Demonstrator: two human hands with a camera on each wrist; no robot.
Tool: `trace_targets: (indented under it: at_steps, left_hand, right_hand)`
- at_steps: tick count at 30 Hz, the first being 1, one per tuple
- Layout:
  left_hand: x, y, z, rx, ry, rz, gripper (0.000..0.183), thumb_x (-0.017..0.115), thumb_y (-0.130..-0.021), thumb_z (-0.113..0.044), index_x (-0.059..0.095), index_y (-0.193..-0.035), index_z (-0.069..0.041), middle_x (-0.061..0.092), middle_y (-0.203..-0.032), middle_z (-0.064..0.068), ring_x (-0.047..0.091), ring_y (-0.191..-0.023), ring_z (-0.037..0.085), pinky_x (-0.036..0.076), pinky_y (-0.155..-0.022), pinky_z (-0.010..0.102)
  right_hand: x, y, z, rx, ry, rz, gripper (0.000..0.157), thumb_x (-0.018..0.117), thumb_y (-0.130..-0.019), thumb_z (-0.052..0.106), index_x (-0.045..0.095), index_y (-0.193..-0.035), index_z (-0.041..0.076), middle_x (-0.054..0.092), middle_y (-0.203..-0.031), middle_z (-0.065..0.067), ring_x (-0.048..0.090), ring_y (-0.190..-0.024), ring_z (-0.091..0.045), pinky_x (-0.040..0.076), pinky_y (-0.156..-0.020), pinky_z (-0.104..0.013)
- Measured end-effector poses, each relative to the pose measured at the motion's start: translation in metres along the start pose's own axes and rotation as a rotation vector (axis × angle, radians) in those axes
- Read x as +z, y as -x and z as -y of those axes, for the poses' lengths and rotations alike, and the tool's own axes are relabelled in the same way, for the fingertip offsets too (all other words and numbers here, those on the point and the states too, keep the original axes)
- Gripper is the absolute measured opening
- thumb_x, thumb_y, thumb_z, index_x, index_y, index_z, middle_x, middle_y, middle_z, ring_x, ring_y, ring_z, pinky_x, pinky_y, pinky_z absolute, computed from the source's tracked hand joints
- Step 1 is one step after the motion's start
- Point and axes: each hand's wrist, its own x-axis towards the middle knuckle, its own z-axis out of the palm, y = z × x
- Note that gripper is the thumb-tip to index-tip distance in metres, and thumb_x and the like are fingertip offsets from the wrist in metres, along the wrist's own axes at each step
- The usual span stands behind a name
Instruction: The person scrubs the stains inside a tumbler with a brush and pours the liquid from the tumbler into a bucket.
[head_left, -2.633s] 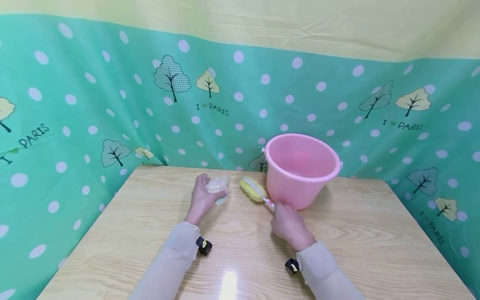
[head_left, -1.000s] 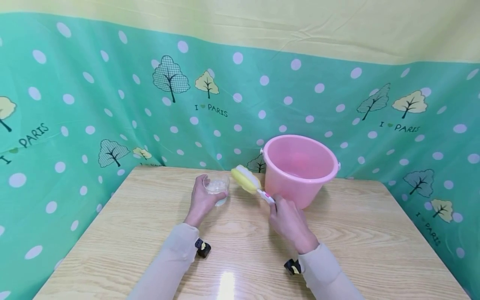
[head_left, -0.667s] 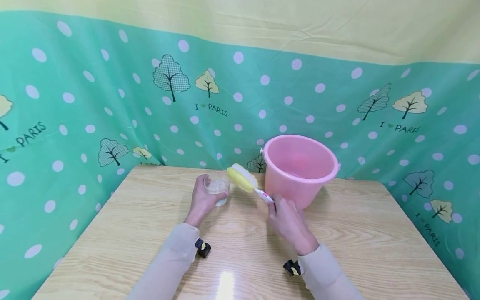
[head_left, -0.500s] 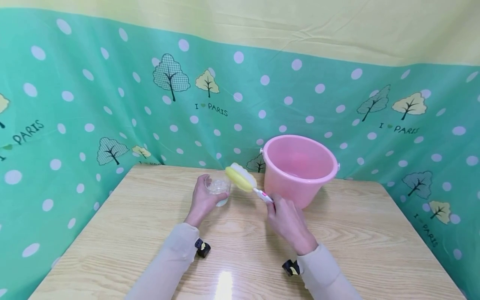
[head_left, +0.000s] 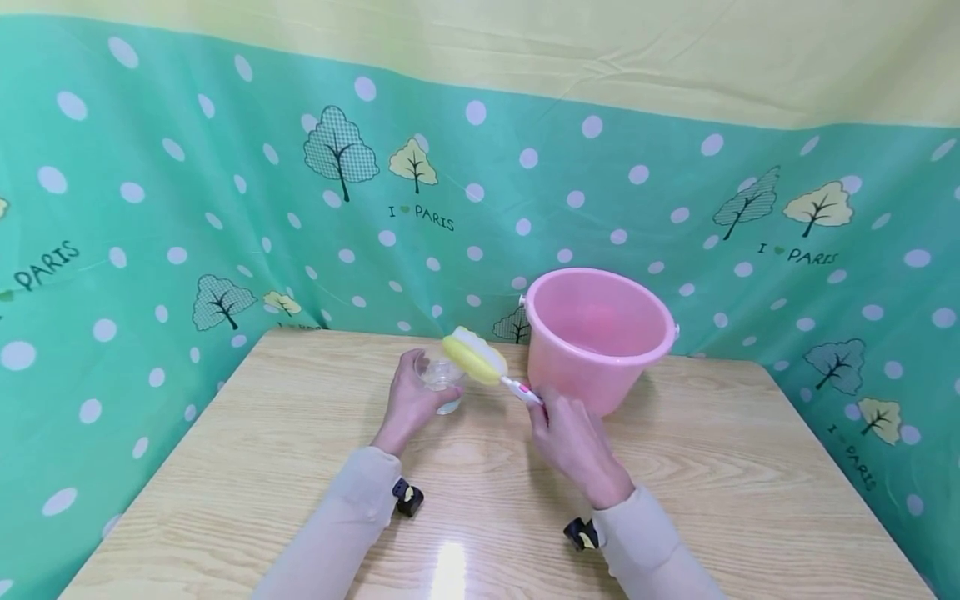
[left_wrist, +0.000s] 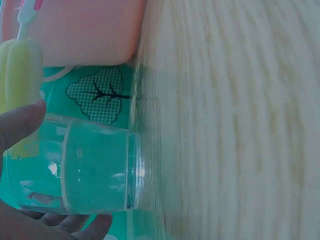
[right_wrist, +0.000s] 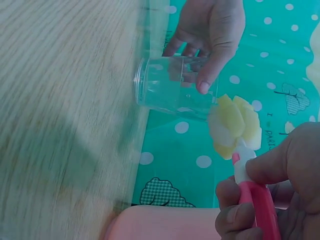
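My left hand [head_left: 415, 395] grips a clear glass cup [left_wrist: 95, 167] round its side, thumb on one side and fingers on the other. The cup leans slightly toward the brush, its base at or just above the tabletop; I cannot tell whether it touches. In my right hand [head_left: 573, 437] is a sponge bottle brush [head_left: 476, 356] with a yellow and white head and a white and pink handle [right_wrist: 260, 207]. The right wrist view has the sponge head right by the cup's mouth, outside it. Whether the two touch is unclear.
A pink bucket [head_left: 547, 358] stands at the back of the wooden table [head_left: 337, 533], just beyond my right hand. Behind the table hangs a green dotted curtain [head_left: 247, 183]. Each wrist wears a small black camera [head_left: 407, 497].
The brush has risen off the table and swung left, its sponge head now raised beside the cup's rim. My left hand has shifted slightly right, and the cup has tilted a little.
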Motion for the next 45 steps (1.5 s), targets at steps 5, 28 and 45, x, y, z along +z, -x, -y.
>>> trace_targets:
  at_steps: [5, 28, 45]
  left_hand:
    - [0.001, 0.000, -0.001, 0.015, -0.004, 0.007, 0.096, 0.087, -0.063, -0.017, 0.031, -0.140, -0.004, 0.042, -0.142, 0.020, 0.038, -0.132, 0.034, 0.030, -0.110, 0.043]
    - [0.000, 0.001, -0.004, 0.018, -0.044, 0.012, 0.094, 0.089, -0.062, -0.020, 0.035, -0.137, -0.005, 0.046, -0.136, 0.017, 0.043, -0.126, 0.034, 0.032, -0.108, 0.048]
    - [0.000, 0.000, -0.001, 0.017, -0.017, 0.034, 0.098, 0.088, -0.061, -0.019, 0.032, -0.140, -0.005, 0.044, -0.139, 0.017, 0.041, -0.128, 0.034, 0.032, -0.108, 0.049]
  right_hand:
    - [0.000, 0.000, -0.001, -0.020, 0.018, -0.015, 0.018, 0.053, -0.096, 0.019, 0.053, -0.079, 0.017, 0.040, -0.057, 0.002, 0.036, -0.042, -0.008, 0.033, -0.035, -0.027]
    - [-0.012, -0.011, 0.007, -0.184, 0.209, -0.014, 0.013, 0.055, -0.096, 0.023, 0.058, -0.083, 0.019, 0.042, -0.056, 0.005, 0.040, -0.045, -0.009, 0.035, -0.039, -0.024]
    - [-0.031, -0.023, 0.022, -0.285, 0.454, 0.070, 0.017, 0.049, -0.097, 0.020, 0.056, -0.082, 0.017, 0.042, -0.057, 0.003, 0.040, -0.045, -0.013, 0.032, -0.036, -0.025]
